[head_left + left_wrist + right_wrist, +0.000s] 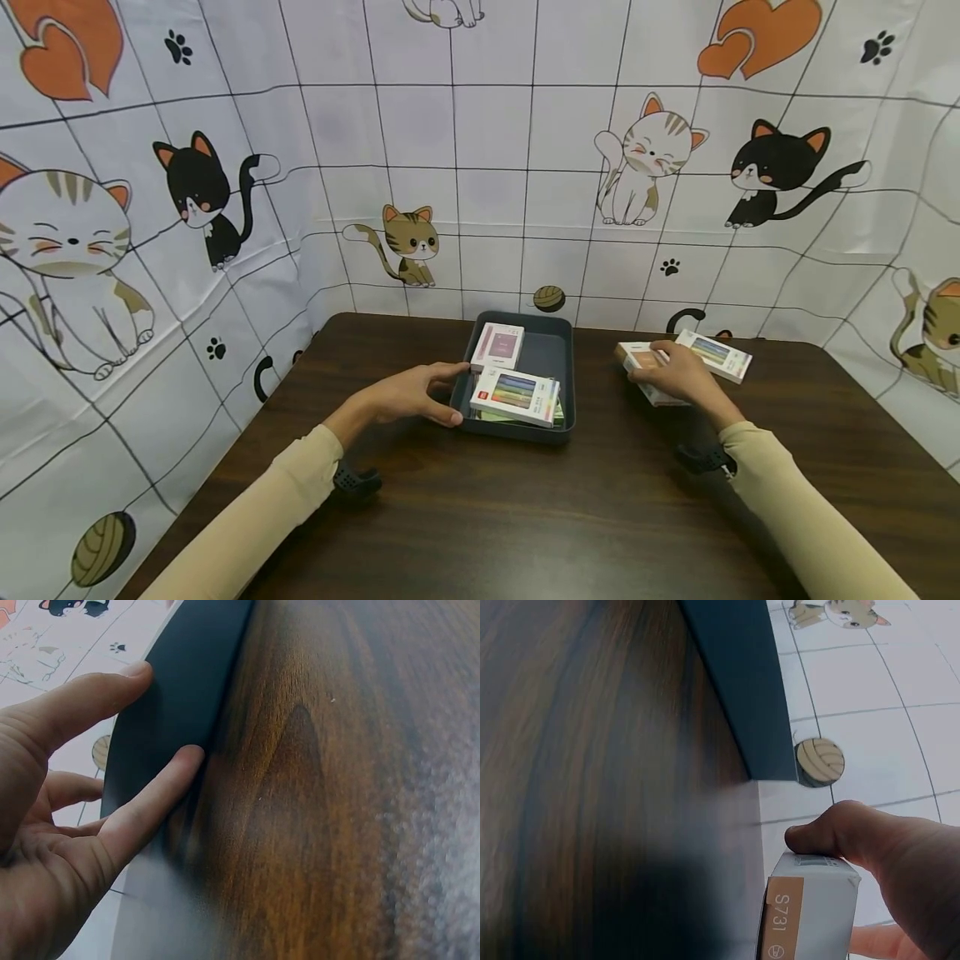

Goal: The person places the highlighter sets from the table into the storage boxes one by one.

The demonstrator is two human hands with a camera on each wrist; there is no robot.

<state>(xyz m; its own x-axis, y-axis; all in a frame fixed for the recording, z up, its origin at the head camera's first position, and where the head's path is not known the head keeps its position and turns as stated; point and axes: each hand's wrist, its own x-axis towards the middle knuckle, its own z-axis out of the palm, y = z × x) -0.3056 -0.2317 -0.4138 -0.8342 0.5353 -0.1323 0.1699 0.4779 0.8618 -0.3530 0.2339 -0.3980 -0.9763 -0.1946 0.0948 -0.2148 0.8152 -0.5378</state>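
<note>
At the left side of a dark grey tray (557, 348), my left hand (411, 395) touches its wall with thumb and fingers extended. In the left wrist view the fingertips lie against the tray's outer wall (176, 697). Right of the tray, my right hand (681, 375) grips a small white and orange-brown box (642, 357). The right wrist view has the thumb on the end of this box (826, 904), whose brown strip reads "S731". Below it a white box edge (662, 398) shows, partly hidden by the hand.
Inside the tray lie a white and pink box (498, 345) and a box picturing coloured pens (514, 395), with something green under it. Another white box with coloured stripes (716, 356) lies beyond my right hand. A cat-print sheet (487, 200) stands behind the brown table (480, 517).
</note>
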